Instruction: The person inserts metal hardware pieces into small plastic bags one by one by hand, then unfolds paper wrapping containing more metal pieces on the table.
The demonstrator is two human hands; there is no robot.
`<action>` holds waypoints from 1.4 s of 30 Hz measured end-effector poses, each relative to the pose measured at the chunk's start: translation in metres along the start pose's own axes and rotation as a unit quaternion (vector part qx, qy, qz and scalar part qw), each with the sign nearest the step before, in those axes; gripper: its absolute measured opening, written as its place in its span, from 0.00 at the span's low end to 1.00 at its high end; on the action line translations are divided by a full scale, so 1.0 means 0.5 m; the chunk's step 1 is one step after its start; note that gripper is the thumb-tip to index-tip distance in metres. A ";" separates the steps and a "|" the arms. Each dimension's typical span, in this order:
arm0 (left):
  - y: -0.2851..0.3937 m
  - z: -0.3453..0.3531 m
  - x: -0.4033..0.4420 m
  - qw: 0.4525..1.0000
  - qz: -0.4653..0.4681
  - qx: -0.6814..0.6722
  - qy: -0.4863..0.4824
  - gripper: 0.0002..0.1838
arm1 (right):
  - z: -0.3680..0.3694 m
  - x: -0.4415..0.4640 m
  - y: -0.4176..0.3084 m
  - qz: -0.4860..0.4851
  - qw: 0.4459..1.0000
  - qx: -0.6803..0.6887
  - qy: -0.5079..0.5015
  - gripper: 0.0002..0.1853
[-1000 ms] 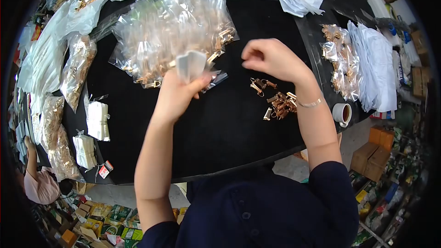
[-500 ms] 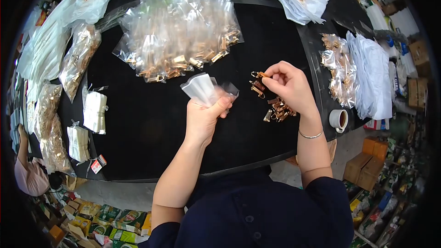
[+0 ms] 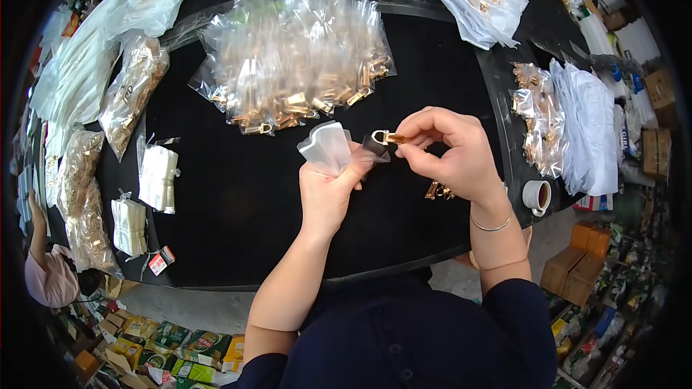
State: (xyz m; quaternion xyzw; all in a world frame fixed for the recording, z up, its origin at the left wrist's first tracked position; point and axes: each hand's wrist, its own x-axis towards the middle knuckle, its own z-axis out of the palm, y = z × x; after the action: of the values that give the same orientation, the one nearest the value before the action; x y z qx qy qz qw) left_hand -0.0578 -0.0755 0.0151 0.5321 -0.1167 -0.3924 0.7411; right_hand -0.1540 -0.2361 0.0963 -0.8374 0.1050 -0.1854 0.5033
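My left hand is closed around a small stack of clear plastic bags, their edges sticking up and to the right past my thumb. Pinched in my right hand is a gold metal clasp with a D-shaped ring. Its ring end is at the right edge of the bags; whether it is inside a bag I cannot tell. A few loose gold and brown clasps lie on the black table below my right hand, which partly hides them. Beyond my hands is a heap of filled clear bags.
Bundled white packets and large bags of gold parts lie at the left. To the right are more bagged parts, white sheets and a cup of dark liquid. Another person's pink sleeve shows far left.
My right hand has brought the clasp from beside the loose pile leftward to the bags. My left hand has shifted slightly right, and the whole view has moved a little.
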 end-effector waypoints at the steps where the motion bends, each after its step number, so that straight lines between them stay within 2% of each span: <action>1: 0.000 0.002 -0.001 1.000 0.006 0.014 0.005 0.08 | -0.005 -0.001 -0.005 0.016 1.000 0.001 -0.007 0.08; 5: -0.002 0.008 -0.001 1.000 0.008 -0.005 -0.005 0.09 | -0.006 0.005 -0.010 -0.006 0.995 -0.057 -0.077 0.10; 6: -0.005 0.008 -0.001 1.000 0.007 -0.004 -0.007 0.09 | 0.002 0.005 -0.008 -0.005 0.996 -0.057 -0.074 0.10; 9: -0.022 0.007 -0.006 0.998 -0.013 -0.055 -0.039 0.12 | 0.036 0.004 0.008 -0.093 0.993 -0.055 -0.043 0.10; 10: -0.024 0.009 -0.007 0.998 -0.012 -0.053 -0.041 0.12 | 0.039 0.001 0.008 -0.094 0.993 -0.055 -0.040 0.10; 13: -0.027 0.018 -0.011 0.984 -0.074 -0.158 -0.045 0.15 | 0.047 -0.012 0.004 -0.024 0.999 0.009 -0.038 0.08; 17: -0.034 0.010 -0.010 0.975 -0.102 -0.172 -0.097 0.16 | 0.026 -0.022 0.027 -0.055 0.995 -0.059 -0.062 0.07; 22: -0.023 0.022 -0.013 0.992 -0.067 -0.094 -0.057 0.16 | -0.023 0.023 -0.007 -0.056 0.998 -0.011 -0.037 0.07; 24: -0.014 0.017 -0.001 0.995 -0.063 -0.075 0.001 0.18 | -0.058 0.065 -0.008 -0.150 0.975 -0.165 -0.007 0.06; 25: -0.010 0.015 0.002 0.995 -0.062 -0.066 0.030 0.19 | -0.067 0.088 0.015 -0.147 0.975 -0.165 -0.007 0.06; 27: 0.000 0.008 0.004 0.996 -0.066 -0.052 0.024 0.18 | -0.070 0.128 0.072 -0.152 0.953 -0.256 -0.047 0.05; 28: 0.004 0.005 0.003 0.997 -0.067 -0.038 0.019 0.17 | -0.064 0.129 0.085 -0.148 0.954 -0.256 -0.048 0.05; 31: -0.001 0.007 0.000 0.998 -0.055 -0.023 0.012 0.15 | -0.052 0.142 0.107 -0.127 0.967 -0.207 0.082 0.05; 32: -0.004 0.004 -0.003 0.999 -0.044 -0.018 0.012 0.14 | -0.055 0.130 0.098 -0.126 0.967 -0.206 0.079 0.05; 34: -0.009 0.001 -0.007 0.999 -0.037 -0.016 0.015 0.13 | -0.072 0.073 0.063 -0.002 0.974 -0.218 0.057 0.07; 35: -0.009 0.005 -0.006 0.999 -0.030 -0.025 0.016 0.11 | -0.076 0.041 0.070 0.000 0.974 -0.219 0.052 0.07; 37: -0.011 0.013 -0.005 0.999 -0.015 -0.041 0.020 0.09 | -0.071 -0.016 0.104 0.099 0.940 -0.307 -0.108 0.08; 42: -0.021 0.012 -0.008 0.994 -0.063 -0.085 -0.011 0.08 | -0.031 -0.035 0.121 0.157 0.958 -0.225 -0.081 0.07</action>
State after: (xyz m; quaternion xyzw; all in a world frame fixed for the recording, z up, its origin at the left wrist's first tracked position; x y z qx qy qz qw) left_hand -0.0688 -0.0779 0.0094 0.4696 -0.0574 -0.4522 0.7561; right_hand -0.1758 -0.2704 0.0459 -0.9141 0.2330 -0.0074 0.3317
